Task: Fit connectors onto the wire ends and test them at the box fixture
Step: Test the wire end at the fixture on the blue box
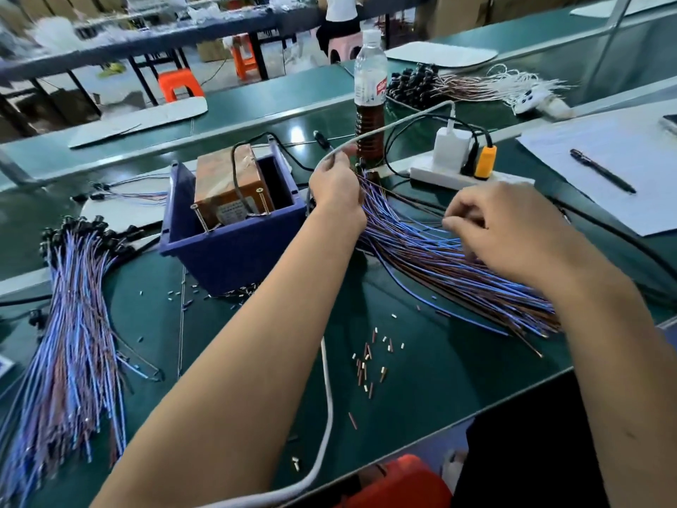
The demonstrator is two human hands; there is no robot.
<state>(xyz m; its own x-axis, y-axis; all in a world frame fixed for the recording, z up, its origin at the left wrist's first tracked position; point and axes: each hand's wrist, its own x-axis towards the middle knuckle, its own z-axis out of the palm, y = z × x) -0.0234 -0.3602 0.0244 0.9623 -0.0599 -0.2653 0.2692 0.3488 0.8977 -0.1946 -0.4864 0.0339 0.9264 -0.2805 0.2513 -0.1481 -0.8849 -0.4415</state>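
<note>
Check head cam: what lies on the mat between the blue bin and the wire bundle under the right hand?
In the head view, the left forearm crosses that stretch between the blue bin and the wire bundle. Below it the green mat holds only scattered small ferrules.

We see a bright, evenly lit scene under diffuse overhead light. Soft glare patches sit on the green table (421,361) near the bottle (370,89). Shadows are faint and short under the arms and the blue bin (227,251). Wide-angle distortion bows the table edges toward the frame borders. Background stools (179,84) and shelving are smeared. The near wire bundle (458,265) is moderately sharp.
</note>
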